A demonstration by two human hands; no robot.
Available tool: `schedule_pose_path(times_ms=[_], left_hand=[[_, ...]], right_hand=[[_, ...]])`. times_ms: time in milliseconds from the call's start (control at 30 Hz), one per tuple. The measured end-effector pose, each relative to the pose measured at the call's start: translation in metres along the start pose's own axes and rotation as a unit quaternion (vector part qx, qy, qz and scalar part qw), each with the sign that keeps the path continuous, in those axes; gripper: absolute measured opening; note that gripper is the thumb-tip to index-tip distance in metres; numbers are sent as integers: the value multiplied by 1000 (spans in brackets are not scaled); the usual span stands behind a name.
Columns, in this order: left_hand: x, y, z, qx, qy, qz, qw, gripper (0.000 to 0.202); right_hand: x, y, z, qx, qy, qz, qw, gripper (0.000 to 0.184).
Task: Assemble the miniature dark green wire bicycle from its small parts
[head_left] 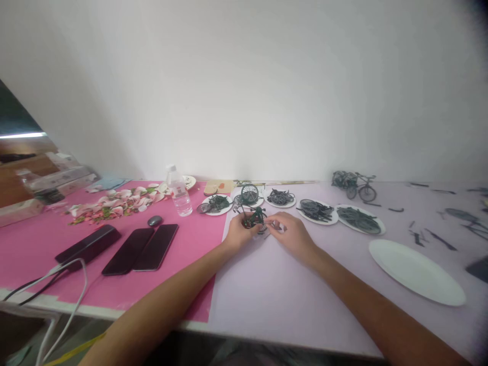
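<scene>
Between my hands, a little above the table, is a small dark toy bicycle (259, 217). My left hand (241, 231) is closed around its frame from the left side. My right hand (290, 230) is closed in a pinch at the bicycle's right side, by a wheel; whether a small part sits between those fingertips is too small to make out. Just behind the hands stands a plate (254, 202) with bicycle wheels, and next to it a plate of dark wheels (281, 197). Further right are a plate of dark frame parts (317, 210) and an oval plate of parts (360, 219).
A bare white oval plate (415, 272) lies at the right. Assembled toy bicycles (361, 188) stand by the wall, with loose dark parts (440, 240) nearby. On the pink left side are two phones (156, 247), a water bottle (178, 193), a power strip (88, 243) and pink petals (114, 203).
</scene>
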State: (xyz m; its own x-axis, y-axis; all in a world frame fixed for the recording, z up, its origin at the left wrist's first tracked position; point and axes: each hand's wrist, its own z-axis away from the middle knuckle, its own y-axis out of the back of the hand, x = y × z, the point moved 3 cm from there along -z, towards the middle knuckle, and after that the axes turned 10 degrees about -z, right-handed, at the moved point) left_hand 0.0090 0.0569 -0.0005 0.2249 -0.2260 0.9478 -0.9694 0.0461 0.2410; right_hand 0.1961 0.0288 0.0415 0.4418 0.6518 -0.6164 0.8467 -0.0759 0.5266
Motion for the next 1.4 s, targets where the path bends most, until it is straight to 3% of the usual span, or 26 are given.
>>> schedule_pose_path(times_ms=[1167,1400], left_hand=[[-3,0,0,15,-13,-4,1000,48],[3,-1,4,20,-22,-4,1000,45]], right_hand=[[-8,1,-1,33,70,-7,997,11],[-3,0,1,44,24,-31,998,8]])
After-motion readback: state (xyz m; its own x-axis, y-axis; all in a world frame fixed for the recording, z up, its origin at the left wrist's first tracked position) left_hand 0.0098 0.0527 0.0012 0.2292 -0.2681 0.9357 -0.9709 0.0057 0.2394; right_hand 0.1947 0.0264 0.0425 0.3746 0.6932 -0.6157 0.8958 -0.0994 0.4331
